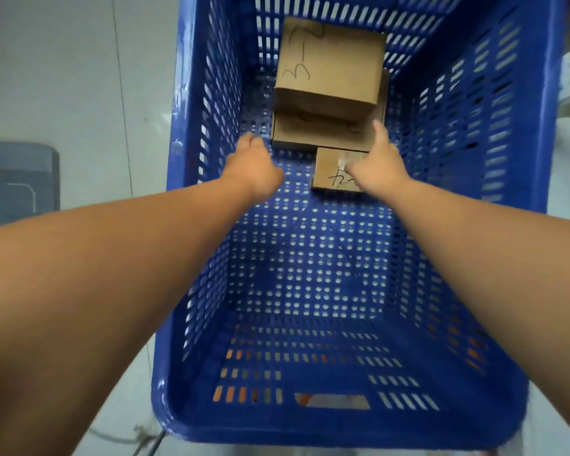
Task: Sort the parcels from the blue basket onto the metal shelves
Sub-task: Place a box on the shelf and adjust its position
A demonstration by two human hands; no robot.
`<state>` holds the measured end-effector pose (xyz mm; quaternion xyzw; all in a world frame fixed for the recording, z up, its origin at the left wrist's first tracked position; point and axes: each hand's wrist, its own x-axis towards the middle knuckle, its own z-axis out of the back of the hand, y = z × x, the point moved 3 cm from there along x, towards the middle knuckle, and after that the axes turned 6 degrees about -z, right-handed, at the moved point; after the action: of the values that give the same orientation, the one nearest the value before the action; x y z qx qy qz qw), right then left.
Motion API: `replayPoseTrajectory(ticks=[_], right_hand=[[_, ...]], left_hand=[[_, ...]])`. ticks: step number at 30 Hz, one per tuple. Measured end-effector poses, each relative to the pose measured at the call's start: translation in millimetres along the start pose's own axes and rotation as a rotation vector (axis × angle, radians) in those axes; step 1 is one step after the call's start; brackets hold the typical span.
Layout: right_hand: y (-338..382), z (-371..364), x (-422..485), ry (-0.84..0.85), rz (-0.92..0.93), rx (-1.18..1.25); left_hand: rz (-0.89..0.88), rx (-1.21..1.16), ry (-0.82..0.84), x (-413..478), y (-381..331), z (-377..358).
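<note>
A: How far along is the sorting?
B: Late on, I'd guess. Only three parcels show in the blue basket [474, 159], all bunched at its 12 o'clock end, and all three have still to go to the shelves.
A: Which ones?
B: The marked parcel [329, 67] lies on top of a flat parcel [310, 133]. A small parcel [329, 166] sits just in front of those, toward 1 o'clock.
A: And the hands?
B: Both are down in the basket. The left grip [254, 162] is loosely curled near the flat parcel's 9 o'clock corner, holding nothing. The right grip [379, 162] is spread open, fingers by that parcel's 3 o'clock end, thumb over the small parcel; whether it touches, I cannot tell
</note>
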<state>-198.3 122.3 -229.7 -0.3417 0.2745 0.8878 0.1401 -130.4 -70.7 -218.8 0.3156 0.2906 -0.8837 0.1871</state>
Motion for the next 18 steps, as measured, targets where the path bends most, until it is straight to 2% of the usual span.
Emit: replayPoseTrajectory(ticks=[4, 8, 12, 18], right_hand=[[6.3, 4.5, 30.4, -0.055, -0.125, 0.316], [9.7, 21.0, 51.0, -0.065, -0.211, 0.543], [20.3, 30.0, 62.0, -0.049, -0.102, 0.502], [37.2, 27.7, 67.2, 0.083, -0.090, 0.591]], left_hand=[[-0.029, -0.176, -0.134, 27.7, 4.6, 5.7], [0.010, -0.533, -0.240, 54.4, -5.0, 18.6], [0.024, -0.567, -0.208, 83.6, -16.5, 29.9], [0.035, -0.683, -0.055, 95.4, -40.8, 39.7]])
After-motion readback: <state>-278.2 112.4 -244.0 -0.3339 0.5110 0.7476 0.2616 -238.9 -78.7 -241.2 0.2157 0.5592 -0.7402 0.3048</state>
